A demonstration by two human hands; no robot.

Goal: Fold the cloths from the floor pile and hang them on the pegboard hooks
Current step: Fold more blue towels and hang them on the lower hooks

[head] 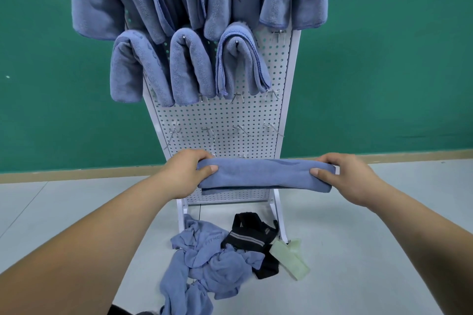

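Now | left hand (186, 171) + right hand (350, 176) pinch cloth (263, 174) | pegboard (222, 115) top cropped

Bare left forearm (102, 238) first, wide at the bottom corner where the lens stretches it, narrowing smoothly down to the wrist. Same story opposite: bare right forearm (422, 235), uncovered right out to the edge of view, tapering just the same. Left hand (184, 174) bare as well, knuckles rounded, left thumb (208, 169) short and blunt with a neatly trimmed nail. Right hand (350, 179) a close match, bare, faint creases over the knuckles, right thumb (317, 172) with its nail cut short too. Down at the very bottom, beside the left forearm, a sliver of dark something (120, 311): clothing or a shoe, cannot tell which.
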